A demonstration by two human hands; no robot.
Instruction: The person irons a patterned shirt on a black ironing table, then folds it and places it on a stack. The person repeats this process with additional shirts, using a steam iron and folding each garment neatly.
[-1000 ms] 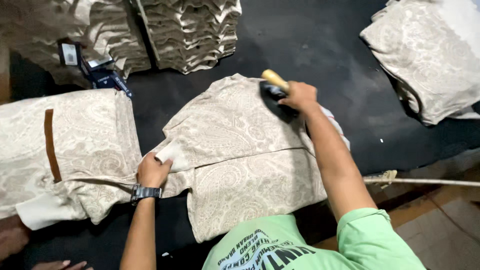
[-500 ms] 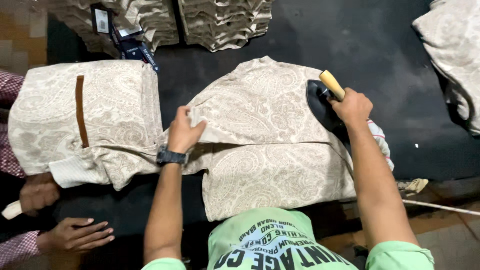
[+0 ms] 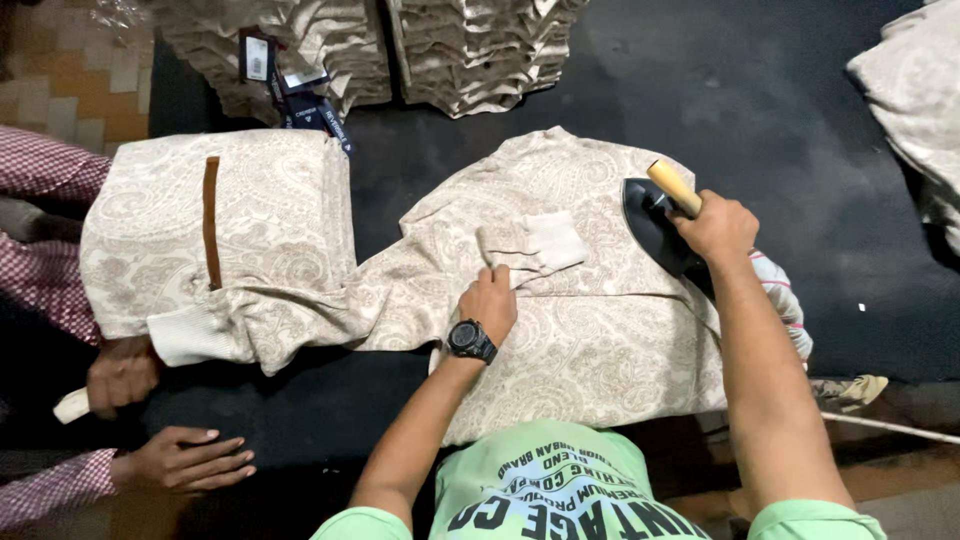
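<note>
A cream paisley-patterned garment [image 3: 590, 340] lies spread on the black table [image 3: 780, 120] in front of me. My left hand [image 3: 490, 300], with a black wristwatch, presses down on a sleeve folded across the garment, next to its ribbed cuff [image 3: 535, 245]. My right hand [image 3: 715, 228] grips the wooden handle of a black flat iron [image 3: 655, 225] that rests on the garment's right shoulder area.
A folded garment of the same fabric with a brown strip [image 3: 215, 230] lies at left. Another person's hands [image 3: 185, 460] in a checked sleeve rest at the left edge. Stacks of folded garments [image 3: 480, 50] and tags [image 3: 290, 90] sit at the back; another pile [image 3: 915, 90] is far right.
My left hand has folded the sleeve inward over the garment, and the cuff now lies on the chest. The iron stays at the right shoulder. The view shifted right.
</note>
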